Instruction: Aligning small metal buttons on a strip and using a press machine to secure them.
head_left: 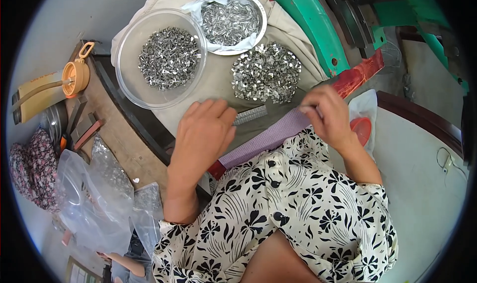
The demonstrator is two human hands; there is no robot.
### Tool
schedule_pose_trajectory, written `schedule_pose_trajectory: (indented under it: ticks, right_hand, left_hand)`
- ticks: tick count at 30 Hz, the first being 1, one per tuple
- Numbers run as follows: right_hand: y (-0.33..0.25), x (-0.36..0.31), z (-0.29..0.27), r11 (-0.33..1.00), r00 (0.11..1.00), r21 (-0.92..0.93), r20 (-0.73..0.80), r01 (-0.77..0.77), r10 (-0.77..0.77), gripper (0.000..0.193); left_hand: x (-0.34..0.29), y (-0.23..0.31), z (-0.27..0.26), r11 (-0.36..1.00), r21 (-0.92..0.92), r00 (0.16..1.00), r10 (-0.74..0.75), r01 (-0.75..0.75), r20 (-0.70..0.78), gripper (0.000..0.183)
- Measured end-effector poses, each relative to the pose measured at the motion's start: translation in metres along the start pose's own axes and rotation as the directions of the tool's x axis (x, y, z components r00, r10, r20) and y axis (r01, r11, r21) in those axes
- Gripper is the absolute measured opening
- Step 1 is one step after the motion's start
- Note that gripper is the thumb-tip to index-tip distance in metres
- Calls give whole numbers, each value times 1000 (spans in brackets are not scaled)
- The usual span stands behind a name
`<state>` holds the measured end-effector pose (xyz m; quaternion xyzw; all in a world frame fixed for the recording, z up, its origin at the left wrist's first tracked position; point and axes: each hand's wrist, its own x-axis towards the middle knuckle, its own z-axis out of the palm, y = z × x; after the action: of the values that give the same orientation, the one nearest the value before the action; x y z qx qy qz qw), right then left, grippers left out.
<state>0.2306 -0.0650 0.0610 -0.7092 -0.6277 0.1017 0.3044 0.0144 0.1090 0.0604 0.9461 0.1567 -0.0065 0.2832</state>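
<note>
My left hand (204,129) is bent over the cloth-covered work surface, its fingers curled around the near end of a short, ridged metal strip (252,115). The strip's left end is hidden behind those fingers. To the right, my right hand (328,115) is raised with thumb and forefinger pinched together; a tiny grey bit seems to show at the tips, too small to name. Just beyond the strip lies a loose heap of small flat metal pieces (267,73). A purple checked cloth band (271,140) runs along the near edge, between my hands and my shirt.
A clear plastic tub (121,76) of small metal parts stands at the back left. Beside it is a metal bowl (263,14) of shiny slim pieces. A green machine frame (318,29) borders the right. Plastic bags (94,198) and an orange-lidded bottle (76,79) are at left.
</note>
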Motion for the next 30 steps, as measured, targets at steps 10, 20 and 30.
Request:
schedule_pose_trajectory:
  ticks: [10, 20, 30]
  right_hand:
    - [6, 117, 42, 949, 923, -197, -252, 246, -291, 18]
    - [4, 35, 43, 981, 981, -194, 195, 32, 7, 53]
    - [-5, -3, 43, 981, 960, -192, 279, 29, 26, 55]
  left_hand:
    - [7, 34, 46, 993, 13, 993, 118, -118, 17, 22]
    - [4, 12, 43, 962, -216, 908, -234, 165, -349, 30]
    - [5, 8, 50, 971, -184, 919, -209, 154, -335, 18]
